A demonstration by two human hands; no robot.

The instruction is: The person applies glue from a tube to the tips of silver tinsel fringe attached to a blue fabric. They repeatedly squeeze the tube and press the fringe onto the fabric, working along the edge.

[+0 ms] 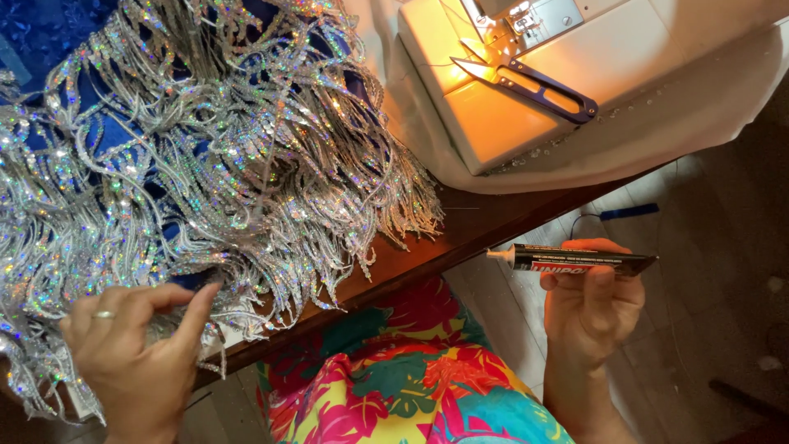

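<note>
While the right hand (pixel 590 308) grips a black glue tube (pixel 575 260) at 3 o'clock, nozzle pointing to 9, the left hand (pixel 136 349) at 7 pinches sequin fringe (pixel 205 164) w/ curled fingers. Snips (pixel 530 86) lie at 1 on sewing machine (pixel 493 123).

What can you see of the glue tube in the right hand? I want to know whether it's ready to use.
The glue tube is slim and black with a red and white label band and a pale nozzle tip pointing left. It lies roughly level in the air over the floor, beside the table edge, pinched by the right hand from below. Whether a cap covers the tip cannot be told. Nothing else touches it.
</note>
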